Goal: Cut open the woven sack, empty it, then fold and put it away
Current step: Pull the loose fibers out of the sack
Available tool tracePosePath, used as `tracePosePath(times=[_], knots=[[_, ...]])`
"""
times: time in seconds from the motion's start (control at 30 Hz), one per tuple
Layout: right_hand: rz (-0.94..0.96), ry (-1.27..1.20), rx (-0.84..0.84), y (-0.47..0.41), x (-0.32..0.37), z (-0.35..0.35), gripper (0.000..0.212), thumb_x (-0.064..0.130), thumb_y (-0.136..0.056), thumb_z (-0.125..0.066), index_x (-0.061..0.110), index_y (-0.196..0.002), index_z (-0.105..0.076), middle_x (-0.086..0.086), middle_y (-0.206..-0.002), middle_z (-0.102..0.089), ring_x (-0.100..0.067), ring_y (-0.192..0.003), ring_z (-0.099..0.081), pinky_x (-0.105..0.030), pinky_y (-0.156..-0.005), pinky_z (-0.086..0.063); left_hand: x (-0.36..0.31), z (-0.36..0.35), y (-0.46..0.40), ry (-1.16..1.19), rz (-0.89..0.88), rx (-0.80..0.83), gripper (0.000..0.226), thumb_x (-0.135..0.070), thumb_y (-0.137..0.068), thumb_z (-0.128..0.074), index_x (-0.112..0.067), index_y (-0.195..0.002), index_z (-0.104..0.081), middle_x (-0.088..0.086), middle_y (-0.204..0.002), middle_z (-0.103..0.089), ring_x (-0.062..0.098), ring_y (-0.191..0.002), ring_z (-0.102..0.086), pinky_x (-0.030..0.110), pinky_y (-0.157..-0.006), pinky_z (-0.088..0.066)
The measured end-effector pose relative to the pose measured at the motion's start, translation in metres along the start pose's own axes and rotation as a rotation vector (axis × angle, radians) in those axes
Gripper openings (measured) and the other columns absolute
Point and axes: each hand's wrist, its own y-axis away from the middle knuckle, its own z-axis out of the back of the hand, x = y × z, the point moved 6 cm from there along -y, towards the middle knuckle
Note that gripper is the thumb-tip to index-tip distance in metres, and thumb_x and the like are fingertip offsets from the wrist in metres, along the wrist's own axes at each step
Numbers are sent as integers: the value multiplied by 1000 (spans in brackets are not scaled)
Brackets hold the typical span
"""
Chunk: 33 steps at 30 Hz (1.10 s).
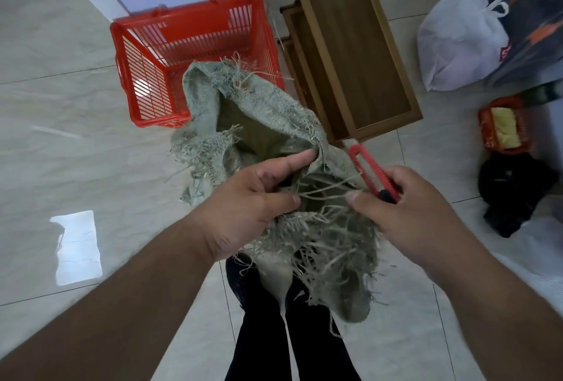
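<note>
1. We see the sack (pixel 268 124) held up at the centre of the frame, its mouth open and its cut edges badly frayed.
2. Our left hand (pixel 243 207) grips the sack's near edge, thumb curled over the weave and forefinger stretched along the rim.
3. Our right hand (pixel 405 213) holds a red knife (pixel 370 172) pointing to the upper left, and its thumb pinches loose fibres.
4. A red basket (pixel 195 54) stands on the floor (pixel 61 106) at upper left, behind the sack.
5. A wooden frame (pixel 350 42) lies at upper centre; a white bag (pixel 460 42) sits at upper right.
</note>
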Motion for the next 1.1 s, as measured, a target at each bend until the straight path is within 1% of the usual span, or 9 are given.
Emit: tracePosePath(times=[0.13,0.2,0.27,0.43,0.53,0.67,0.83,0.97,1.1], knots=[[407,228,-161,48,25,27,29,49,-106,-41,32,-98,-62,6,-69,-57,-12,-57,-57,-24,-50,-38,3,-4,-1,-63,8,-3,70,19,-96,-52,-29,-146,-50,-22,-124,-74,-1,-120,-66,17,-95,-52],[586,491,-217,63,41,20,27,37,-106,-41,30,-106,-67,14,-62,-53,-7,-46,-50,-12,-46,-30,4,-6,-2,-97,13,-4,70,18,-95,-54,-26,-150,-49,-18,-123,-75,1,-114,-69,21,-94,-53],[656,708,-232,64,48,5,32,34,-100,-43,20,-110,-70,15,-66,-57,-4,-48,-48,-17,-45,-33,2,-6,-3,-134,17,-26,70,16,-94,-59,-24,-150,-50,-19,-117,-77,-1,-101,-71,18,-87,-53],[680,816,-248,53,41,-10,19,20,-90,-61,12,-101,-73,-1,-65,-67,-24,-48,-59,-36,-39,-51,-2,-5,-1,-172,12,-73,68,7,-90,-70,-25,-148,-53,-17,-130,-73,3,-121,-67,22,-103,-52],[618,855,-231,48,37,-17,20,15,-78,-77,12,-98,-74,-2,-62,-66,-25,-44,-58,-32,-38,-43,1,-4,0,-229,32,-64,66,11,-93,-65,-25,-148,-54,-15,-130,-73,10,-121,-68,28,-107,-53],[550,885,-205,49,33,-24,22,15,-74,-83,14,-92,-71,0,-59,-62,-22,-40,-53,-28,-40,-34,0,-5,0,-209,67,-57,67,15,-94,-60,-25,-147,-54,-17,-127,-73,2,-117,-69,17,-95,-53],[537,898,-194,49,42,-26,16,13,-72,-81,14,-81,-68,-1,-53,-56,-19,-41,-27,-19,-46,-12,8,-5,1,-261,99,-47,68,3,-92,-68,-38,-144,-57,-13,-133,-71,15,-116,-65,55,-112,-46],[469,998,-91,53,39,-23,20,17,-72,-81,18,-87,-68,3,-56,-55,-18,-43,-27,-20,-46,-9,8,-3,6,-202,129,-34,70,15,-94,-61,-25,-150,-50,-17,-128,-74,5,-119,-69,26,-105,-54],[484,1068,-38,54,47,-21,22,21,-78,-78,21,-91,-60,7,-63,-36,-13,-43,-16,-21,-48,-4,4,-6,4,-258,133,-13,70,12,-93,-64,-25,-151,-50,-22,-133,-68,-1,-121,-66,23,-106,-51]])
